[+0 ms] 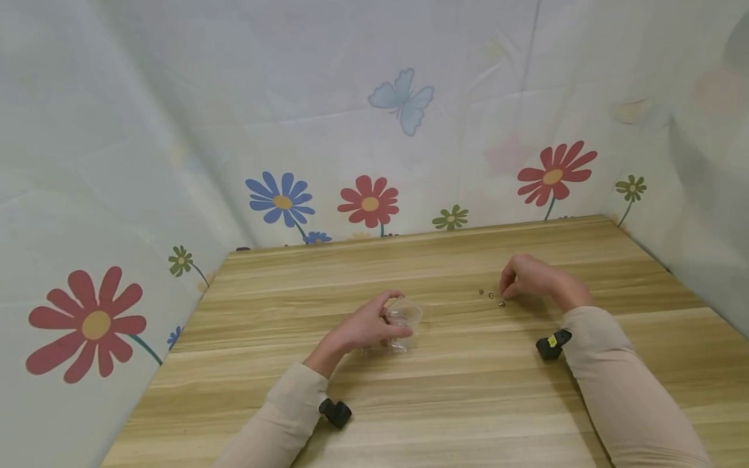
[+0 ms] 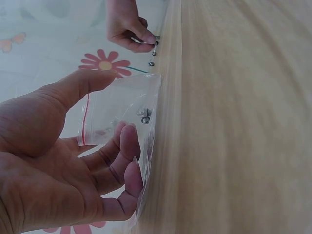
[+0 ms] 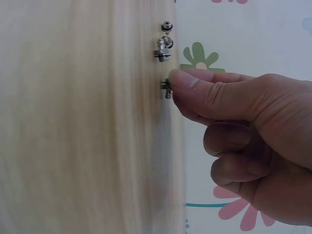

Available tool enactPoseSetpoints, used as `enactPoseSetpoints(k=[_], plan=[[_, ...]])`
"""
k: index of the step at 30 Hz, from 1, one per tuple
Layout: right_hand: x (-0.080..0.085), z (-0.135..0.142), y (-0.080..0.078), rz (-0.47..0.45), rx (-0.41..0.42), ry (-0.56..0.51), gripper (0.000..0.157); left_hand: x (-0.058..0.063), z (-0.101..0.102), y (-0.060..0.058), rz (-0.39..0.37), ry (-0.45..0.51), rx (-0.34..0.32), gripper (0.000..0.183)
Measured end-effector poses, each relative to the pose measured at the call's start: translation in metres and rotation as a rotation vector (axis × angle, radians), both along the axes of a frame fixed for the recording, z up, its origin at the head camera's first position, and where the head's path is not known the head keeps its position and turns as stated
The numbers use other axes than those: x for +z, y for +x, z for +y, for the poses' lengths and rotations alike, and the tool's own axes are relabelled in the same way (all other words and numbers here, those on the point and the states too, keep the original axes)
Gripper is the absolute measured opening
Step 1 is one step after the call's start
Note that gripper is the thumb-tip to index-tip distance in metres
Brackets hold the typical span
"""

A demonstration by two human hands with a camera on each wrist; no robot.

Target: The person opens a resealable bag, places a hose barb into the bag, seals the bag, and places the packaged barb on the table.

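My left hand (image 1: pixel 370 323) grips a small clear zip bag (image 1: pixel 407 311), thumb on one side and curled fingers on the other. A red stripe runs along the bag's zip edge in the left wrist view. Small metal fittings (image 2: pixel 145 116) show through its clear plastic. Farther right, my right hand (image 1: pixel 528 275) pinches a tiny threaded metal fitting (image 3: pixel 167 88) between thumb and forefinger, low over the table. Several similar loose fittings (image 1: pixel 491 296) lie just left of those fingertips; one fitting (image 3: pixel 163 54) is close to the thumb in the right wrist view.
The wood-grain table (image 1: pixel 468 403) runs back to a pale curtain (image 1: pixel 328 123) printed with flowers and a butterfly, which also encloses both sides. A black wrist camera (image 1: pixel 336 413) sits on the left sleeve, another black camera (image 1: pixel 551 345) on the right.
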State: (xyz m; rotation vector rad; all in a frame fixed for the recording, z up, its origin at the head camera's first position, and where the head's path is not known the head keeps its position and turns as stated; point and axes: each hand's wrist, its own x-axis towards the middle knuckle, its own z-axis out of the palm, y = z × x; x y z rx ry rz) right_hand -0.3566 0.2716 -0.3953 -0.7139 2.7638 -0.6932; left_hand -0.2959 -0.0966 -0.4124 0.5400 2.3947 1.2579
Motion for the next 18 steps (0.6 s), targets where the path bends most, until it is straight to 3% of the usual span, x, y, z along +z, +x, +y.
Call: enactPoseSetpoints(k=[18], plan=[[-0.0042, -0.0006, -0.001, -0.018, -0.027, 0.014, 0.01, 0.0002, -0.0001, -0.0002, -0.001, -0.002, -0.002, 0.08]])
